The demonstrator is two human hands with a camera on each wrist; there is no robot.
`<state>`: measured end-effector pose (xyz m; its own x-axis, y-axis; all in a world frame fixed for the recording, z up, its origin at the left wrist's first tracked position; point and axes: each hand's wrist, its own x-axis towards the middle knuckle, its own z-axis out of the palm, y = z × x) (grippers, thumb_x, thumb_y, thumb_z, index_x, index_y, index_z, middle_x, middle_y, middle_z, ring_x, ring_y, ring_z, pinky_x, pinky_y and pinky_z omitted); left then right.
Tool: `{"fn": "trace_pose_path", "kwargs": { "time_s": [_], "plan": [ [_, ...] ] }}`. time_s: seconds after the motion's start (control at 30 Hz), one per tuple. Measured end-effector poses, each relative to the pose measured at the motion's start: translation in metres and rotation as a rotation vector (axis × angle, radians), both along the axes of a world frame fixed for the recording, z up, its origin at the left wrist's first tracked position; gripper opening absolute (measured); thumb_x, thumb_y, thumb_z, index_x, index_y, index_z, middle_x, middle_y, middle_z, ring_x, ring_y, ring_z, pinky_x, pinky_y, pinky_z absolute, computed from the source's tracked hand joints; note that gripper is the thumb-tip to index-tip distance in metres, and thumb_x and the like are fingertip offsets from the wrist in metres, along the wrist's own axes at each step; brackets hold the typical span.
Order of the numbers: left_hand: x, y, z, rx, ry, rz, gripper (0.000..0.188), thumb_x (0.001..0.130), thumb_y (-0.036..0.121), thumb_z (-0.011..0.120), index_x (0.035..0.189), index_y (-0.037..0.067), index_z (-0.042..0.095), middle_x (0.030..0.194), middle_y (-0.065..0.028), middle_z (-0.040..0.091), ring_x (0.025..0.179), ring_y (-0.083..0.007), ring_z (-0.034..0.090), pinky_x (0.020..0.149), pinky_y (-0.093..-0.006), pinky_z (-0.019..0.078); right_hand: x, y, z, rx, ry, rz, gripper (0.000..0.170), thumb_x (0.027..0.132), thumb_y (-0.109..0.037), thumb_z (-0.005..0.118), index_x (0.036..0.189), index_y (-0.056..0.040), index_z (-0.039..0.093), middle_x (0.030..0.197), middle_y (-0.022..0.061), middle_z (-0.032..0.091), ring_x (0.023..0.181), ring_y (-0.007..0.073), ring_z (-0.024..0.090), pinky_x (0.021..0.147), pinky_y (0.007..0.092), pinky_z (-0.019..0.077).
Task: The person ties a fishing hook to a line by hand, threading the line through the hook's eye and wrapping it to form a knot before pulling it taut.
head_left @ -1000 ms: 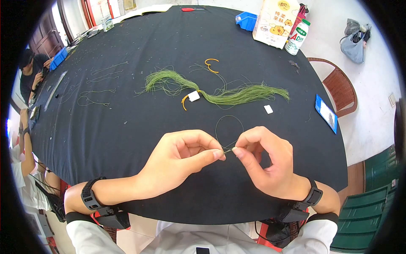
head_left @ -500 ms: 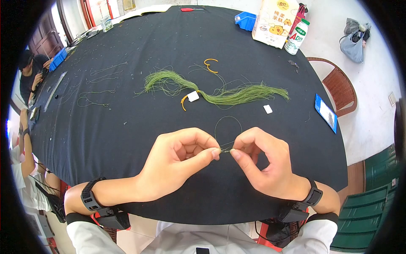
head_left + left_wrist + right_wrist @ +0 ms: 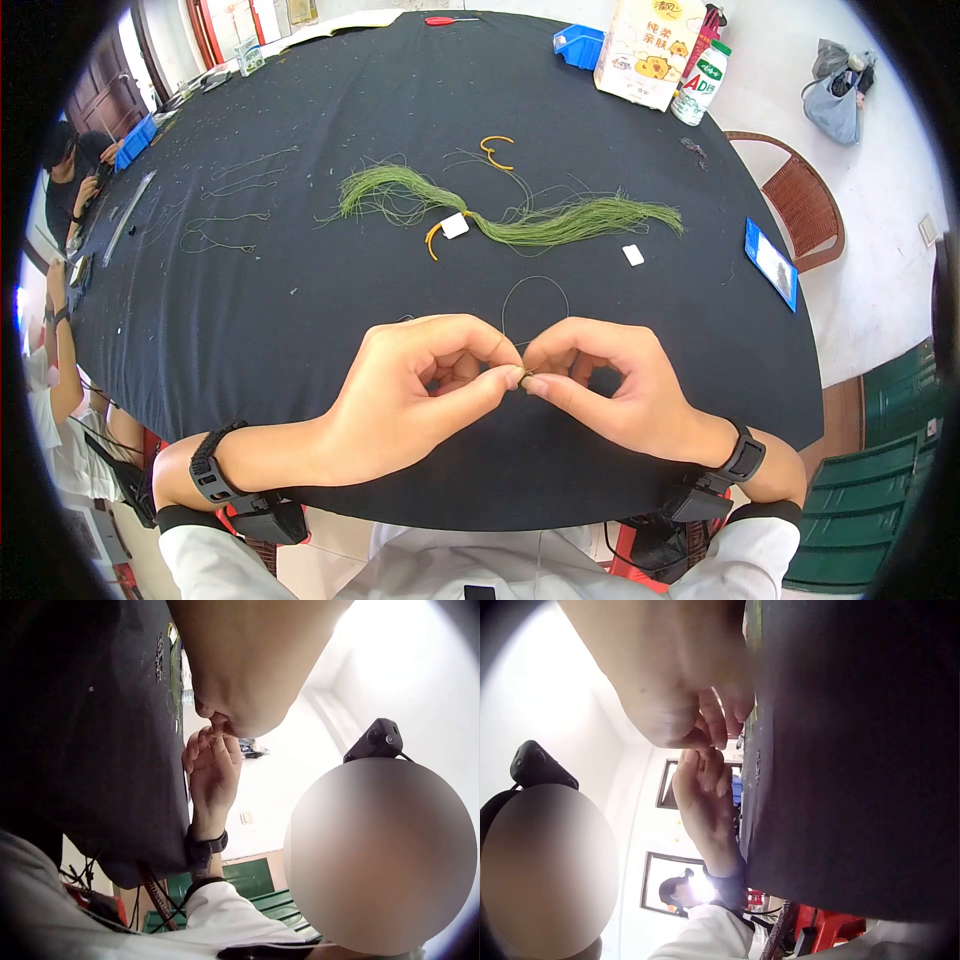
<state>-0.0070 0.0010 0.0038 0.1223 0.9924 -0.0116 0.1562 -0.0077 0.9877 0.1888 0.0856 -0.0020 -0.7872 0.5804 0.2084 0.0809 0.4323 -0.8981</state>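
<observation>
A thin green strand (image 3: 536, 278) forms a loop that rises beyond the fingertips in the head view. My left hand (image 3: 420, 390) pinches it between thumb and index finger. From the other side my right hand (image 3: 625, 390) pinches the strand too, its fingertips right at the left ones. The crossing of the strand is mostly hidden by the fingers. Farther out on the cloth lies a long bundle of green strands (image 3: 580, 222), gathered at its middle with a yellow tie. Both wrist views show the hands meeting at the fingertips, with the strand too fine to make out.
A white tag (image 3: 455, 226) lies at the bundle, another white piece (image 3: 633, 255) to its right. Loose strands (image 3: 225, 232) are spread at the left. A blue packet (image 3: 771, 265) rests by the right edge. A bottle (image 3: 702, 84), tissue pack (image 3: 648, 55) and blue bin (image 3: 578, 46) stand at the back.
My right hand has moved left and slightly down, closing the small gap to the left fingertips. Both hands sit a little lower, and the loop has shifted slightly left.
</observation>
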Motion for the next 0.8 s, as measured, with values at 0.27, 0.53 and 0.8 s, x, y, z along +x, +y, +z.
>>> {"fn": "trace_pose_path", "kwargs": {
  "time_s": [0.27, 0.53, 0.8],
  "plan": [
    [-0.0009, 0.0015, -0.0003, 0.003, 0.053, -0.001, 0.010, 0.088, 0.002, 0.060, 0.096, -0.004, 0.062, 0.088, -0.0038, 0.063, 0.073, -0.0020, 0.054, 0.060, -0.0166, 0.0433, 0.0002, -0.0008, 0.0003, 0.119, 0.038, -0.030, 0.007, 0.083, -0.008, 0.066, 0.088, -0.0044, 0.065, 0.072, 0.0024, 0.062, 0.059, 0.0068, 0.055, 0.049, 0.0210, 0.0408],
    [-0.0013, 0.0026, -0.0017, 0.027, 0.096, -0.030, 0.009, 0.087, 0.003, 0.060, 0.095, -0.003, 0.062, 0.084, -0.0025, 0.063, 0.068, -0.0010, 0.053, 0.057, -0.0164, 0.0424, 0.0012, -0.0004, 0.0005, 0.093, 0.038, -0.027, 0.006, 0.083, -0.007, 0.066, 0.087, -0.0034, 0.065, 0.071, 0.0024, 0.061, 0.058, 0.0062, 0.053, 0.050, 0.0208, 0.0406],
    [-0.0027, 0.0032, -0.0005, 0.059, 0.139, -0.049, 0.010, 0.087, 0.002, 0.060, 0.096, -0.002, 0.062, 0.084, -0.0024, 0.064, 0.069, -0.0010, 0.054, 0.057, -0.0163, 0.0431, 0.0014, 0.0000, 0.0017, 0.025, 0.029, -0.018, 0.007, 0.084, -0.005, 0.063, 0.089, -0.0014, 0.065, 0.071, 0.0033, 0.063, 0.058, 0.0054, 0.056, 0.051, 0.0206, 0.0429]
  ]
}}
